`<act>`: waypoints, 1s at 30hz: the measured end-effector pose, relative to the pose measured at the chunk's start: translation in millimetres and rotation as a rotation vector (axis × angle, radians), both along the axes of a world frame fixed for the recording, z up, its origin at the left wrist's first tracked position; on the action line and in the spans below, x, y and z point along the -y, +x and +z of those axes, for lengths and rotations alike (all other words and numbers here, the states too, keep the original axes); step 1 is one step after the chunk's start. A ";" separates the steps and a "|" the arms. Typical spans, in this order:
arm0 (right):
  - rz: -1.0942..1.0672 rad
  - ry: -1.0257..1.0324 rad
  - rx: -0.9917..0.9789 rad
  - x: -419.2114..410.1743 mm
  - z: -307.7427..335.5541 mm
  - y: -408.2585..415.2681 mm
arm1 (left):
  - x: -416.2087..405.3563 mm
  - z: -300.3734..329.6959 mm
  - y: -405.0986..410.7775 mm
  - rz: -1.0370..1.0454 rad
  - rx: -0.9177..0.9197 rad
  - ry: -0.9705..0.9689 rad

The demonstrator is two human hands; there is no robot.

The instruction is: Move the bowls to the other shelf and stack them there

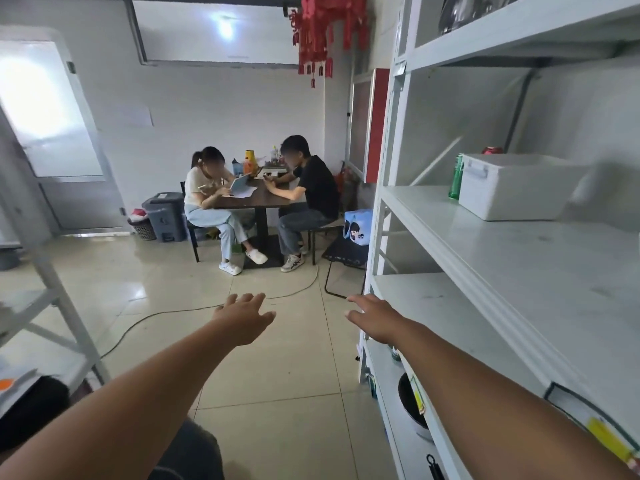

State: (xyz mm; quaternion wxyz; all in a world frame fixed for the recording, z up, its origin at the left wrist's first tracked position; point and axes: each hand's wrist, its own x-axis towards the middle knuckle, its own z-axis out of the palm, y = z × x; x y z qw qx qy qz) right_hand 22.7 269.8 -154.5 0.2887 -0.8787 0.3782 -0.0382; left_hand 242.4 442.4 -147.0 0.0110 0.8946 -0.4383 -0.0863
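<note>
Well, both hands were out front, empty — left hand and right hand with fingers spread. A dark bowl sat low on the right-side shelf, seemingly rigid, slick; best gripped at the rim.

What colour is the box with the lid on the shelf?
White. The box shows best in the head view, beside a green bottle.
</note>
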 end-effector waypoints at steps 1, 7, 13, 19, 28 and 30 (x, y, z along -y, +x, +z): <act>0.001 -0.002 -0.003 8.7 0.0 4.7 | 9.1 -0.2 4.3 0.003 0.001 0.001; 0.010 -0.033 -0.027 57.0 -3.2 38.1 | 50.2 -0.5 32.9 0.032 -0.002 0.017; 0.009 0.031 0.006 86.8 -1.9 74.9 | 94.4 -5.5 64.8 0.027 -0.021 0.013; 0.006 0.055 0.022 130.0 8.2 111.5 | 164.7 -7.9 99.2 -0.033 -0.068 -0.012; -0.147 -0.024 0.210 218.0 77.7 151.8 | 330.7 31.7 133.8 -0.356 -0.089 -0.224; -0.235 -0.063 0.237 239.9 100.9 141.2 | 374.7 43.4 121.1 -0.460 -0.114 -0.260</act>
